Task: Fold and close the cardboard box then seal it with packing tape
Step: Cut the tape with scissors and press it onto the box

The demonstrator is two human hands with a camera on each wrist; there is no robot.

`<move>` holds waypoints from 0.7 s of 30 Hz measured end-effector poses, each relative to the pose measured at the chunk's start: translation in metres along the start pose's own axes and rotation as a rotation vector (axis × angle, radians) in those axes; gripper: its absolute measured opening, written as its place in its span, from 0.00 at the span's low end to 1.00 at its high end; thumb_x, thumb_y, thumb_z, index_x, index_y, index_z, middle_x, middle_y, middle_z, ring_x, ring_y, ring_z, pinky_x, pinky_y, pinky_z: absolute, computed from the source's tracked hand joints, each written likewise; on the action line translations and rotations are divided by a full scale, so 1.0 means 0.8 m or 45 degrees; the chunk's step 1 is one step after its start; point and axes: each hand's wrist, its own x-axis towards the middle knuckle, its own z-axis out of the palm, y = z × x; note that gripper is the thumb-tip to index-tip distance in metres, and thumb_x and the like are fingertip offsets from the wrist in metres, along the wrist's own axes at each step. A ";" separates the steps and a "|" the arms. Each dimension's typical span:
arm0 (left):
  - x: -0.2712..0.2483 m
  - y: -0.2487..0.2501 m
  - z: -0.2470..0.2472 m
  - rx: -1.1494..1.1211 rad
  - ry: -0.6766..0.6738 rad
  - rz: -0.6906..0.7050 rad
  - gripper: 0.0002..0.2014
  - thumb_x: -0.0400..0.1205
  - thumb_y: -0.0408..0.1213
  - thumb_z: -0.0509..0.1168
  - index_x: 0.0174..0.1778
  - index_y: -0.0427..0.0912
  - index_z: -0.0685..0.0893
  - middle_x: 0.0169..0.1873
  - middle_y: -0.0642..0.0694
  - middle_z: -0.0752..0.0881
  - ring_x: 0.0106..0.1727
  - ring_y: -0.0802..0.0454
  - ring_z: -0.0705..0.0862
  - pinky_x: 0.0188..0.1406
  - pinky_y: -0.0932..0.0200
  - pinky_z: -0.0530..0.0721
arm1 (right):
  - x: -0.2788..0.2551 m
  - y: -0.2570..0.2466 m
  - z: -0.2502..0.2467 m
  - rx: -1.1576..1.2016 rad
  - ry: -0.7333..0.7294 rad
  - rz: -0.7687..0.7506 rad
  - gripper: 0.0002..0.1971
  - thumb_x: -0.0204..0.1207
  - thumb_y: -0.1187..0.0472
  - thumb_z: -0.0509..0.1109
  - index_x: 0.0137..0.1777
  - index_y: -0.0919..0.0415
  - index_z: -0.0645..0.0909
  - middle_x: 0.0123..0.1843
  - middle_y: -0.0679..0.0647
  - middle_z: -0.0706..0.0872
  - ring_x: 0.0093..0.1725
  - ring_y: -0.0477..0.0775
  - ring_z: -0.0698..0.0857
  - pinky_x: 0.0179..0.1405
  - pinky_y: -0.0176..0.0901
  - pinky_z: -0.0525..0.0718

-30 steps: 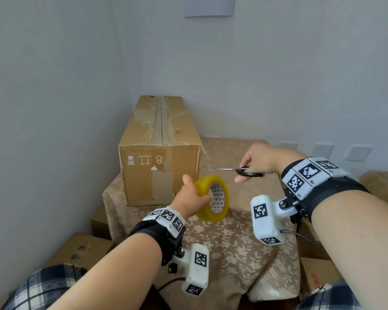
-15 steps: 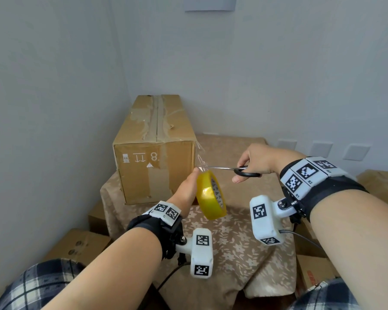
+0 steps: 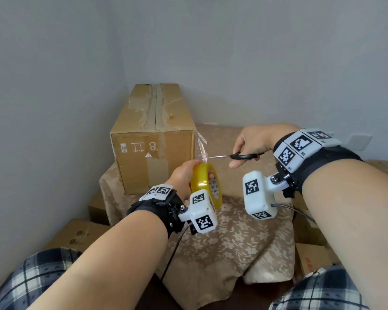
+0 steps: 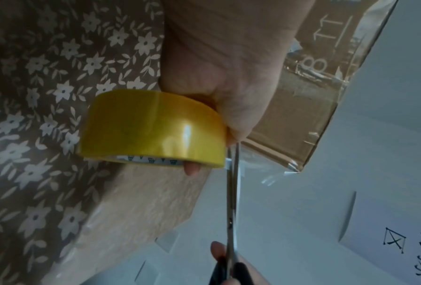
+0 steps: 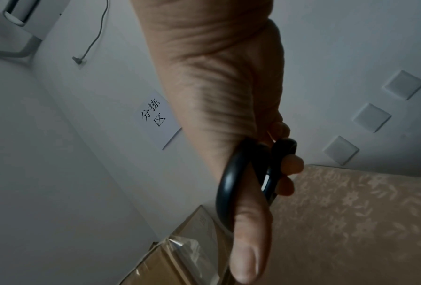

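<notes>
A closed cardboard box (image 3: 152,139) stands on the cloth-covered table, old tape along its top seam. A clear strip of tape (image 3: 201,145) runs from the box's right front edge down to a yellow tape roll (image 3: 205,183). My left hand (image 3: 184,175) grips that roll (image 4: 153,131), one finger through its core. My right hand (image 3: 251,144) holds black-handled scissors (image 3: 233,156); their blades (image 4: 232,185) meet at the strip just above the roll. In the right wrist view my thumb and fingers sit in the scissor loops (image 5: 248,173).
A beige flowered cloth (image 3: 233,238) covers the table. Grey walls close in at the left and behind the box. Smaller cardboard boxes (image 3: 76,233) lie on the floor at the left and at the right (image 3: 311,260). My plaid-clad knees (image 3: 31,276) are at the bottom.
My left hand has turned the roll edge-on and lifted it close to the scissor tips. The scissor blades now sit on the tape strip. The view has shifted right relative to the box.
</notes>
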 end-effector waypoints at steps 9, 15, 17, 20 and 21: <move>0.007 -0.005 0.001 -0.005 0.015 0.053 0.19 0.85 0.42 0.60 0.68 0.34 0.77 0.26 0.38 0.88 0.23 0.48 0.84 0.27 0.54 0.89 | -0.004 -0.015 0.007 -0.082 -0.004 0.029 0.29 0.60 0.38 0.80 0.52 0.61 0.88 0.35 0.51 0.86 0.34 0.52 0.82 0.49 0.47 0.84; 0.008 -0.003 0.001 0.058 0.038 0.037 0.20 0.86 0.43 0.58 0.66 0.30 0.77 0.26 0.39 0.87 0.23 0.48 0.84 0.24 0.56 0.86 | -0.003 -0.011 0.007 -0.037 0.024 0.006 0.23 0.59 0.43 0.82 0.49 0.57 0.88 0.28 0.48 0.85 0.28 0.49 0.80 0.42 0.43 0.82; 0.005 -0.009 -0.002 0.139 0.006 0.007 0.19 0.86 0.41 0.58 0.63 0.26 0.76 0.22 0.38 0.86 0.19 0.48 0.84 0.19 0.57 0.86 | 0.001 -0.006 0.008 -0.038 0.067 0.010 0.22 0.57 0.41 0.84 0.46 0.53 0.88 0.20 0.45 0.83 0.27 0.49 0.80 0.44 0.44 0.82; 0.003 -0.035 -0.005 0.174 -0.028 -0.042 0.17 0.87 0.39 0.56 0.64 0.29 0.75 0.29 0.35 0.87 0.22 0.47 0.83 0.28 0.55 0.87 | 0.004 0.002 0.012 -0.056 0.063 -0.003 0.23 0.55 0.40 0.83 0.46 0.51 0.86 0.19 0.44 0.83 0.27 0.48 0.81 0.42 0.43 0.82; 0.004 -0.044 -0.007 0.175 -0.035 -0.036 0.15 0.87 0.39 0.56 0.63 0.31 0.75 0.32 0.34 0.87 0.25 0.46 0.83 0.33 0.53 0.87 | 0.005 0.007 0.014 -0.075 0.044 -0.003 0.23 0.57 0.39 0.82 0.47 0.51 0.86 0.23 0.45 0.86 0.30 0.49 0.83 0.43 0.43 0.82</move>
